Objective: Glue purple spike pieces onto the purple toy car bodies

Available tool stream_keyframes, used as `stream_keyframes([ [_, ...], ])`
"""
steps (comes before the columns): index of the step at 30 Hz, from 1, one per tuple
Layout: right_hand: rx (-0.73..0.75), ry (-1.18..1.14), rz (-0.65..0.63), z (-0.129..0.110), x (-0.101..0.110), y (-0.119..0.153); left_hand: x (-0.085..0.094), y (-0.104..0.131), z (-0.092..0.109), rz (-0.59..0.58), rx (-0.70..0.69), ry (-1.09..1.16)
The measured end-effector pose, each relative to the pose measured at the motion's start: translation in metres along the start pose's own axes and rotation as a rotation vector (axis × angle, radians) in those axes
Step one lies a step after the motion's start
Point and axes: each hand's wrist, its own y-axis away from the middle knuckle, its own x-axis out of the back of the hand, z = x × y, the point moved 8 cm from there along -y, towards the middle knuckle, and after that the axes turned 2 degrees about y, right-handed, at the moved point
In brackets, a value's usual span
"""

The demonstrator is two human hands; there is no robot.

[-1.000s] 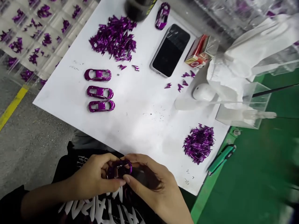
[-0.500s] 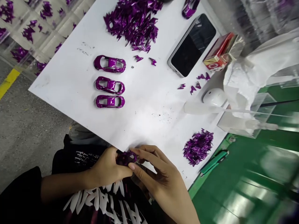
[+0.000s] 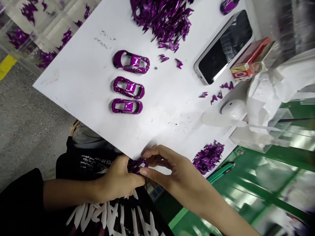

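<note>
Just off the near corner of the white tabletop (image 3: pixel 98 108), my left hand (image 3: pixel 118 178) is closed around a purple toy car body (image 3: pixel 137 166). Part of that body is hidden by the fingers. My right hand (image 3: pixel 174 167) grips its right end, thumb pressed on it and the other fingers curled behind. Whether a small piece is also between those fingertips cannot be made out. Three more purple toy car bodies (image 3: pixel 131 61) lie in a column farther up the table. A smaller heap of pointed purple pieces (image 3: pixel 209 157) lies to the right of my right hand.
A large heap of purple pieces (image 3: pixel 164 19) lies at the back. To the right are a phone (image 3: pixel 223 49), a red box (image 3: pixel 251 59), a white bottle (image 3: pixel 216 120) and a green cutter (image 3: pixel 221 172). A clear compartment tray (image 3: pixel 52 28) stands at the upper left.
The view has shifted, so the table things appear farther right. My right index finger has lifted slightly from the car body, while the thumb stays on it. My left hand keeps its hold.
</note>
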Motion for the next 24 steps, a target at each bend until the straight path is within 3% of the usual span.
stream_keyframes([
  [3,-0.071,-0.018,-0.084,0.002,-0.004,-0.004,0.000,-0.001,-0.002,-0.003,0.009,0.060],
  [13,-0.243,0.108,-0.150,0.007,-0.002,-0.012,0.000,-0.005,-0.009,0.019,0.052,0.173],
  [19,-0.186,0.089,-0.156,0.011,-0.003,-0.014,0.001,-0.007,-0.005,-0.034,0.069,0.139],
  [24,-0.095,-0.040,-0.070,-0.001,0.000,-0.003,0.004,0.000,0.005,-0.066,0.073,-0.064],
])
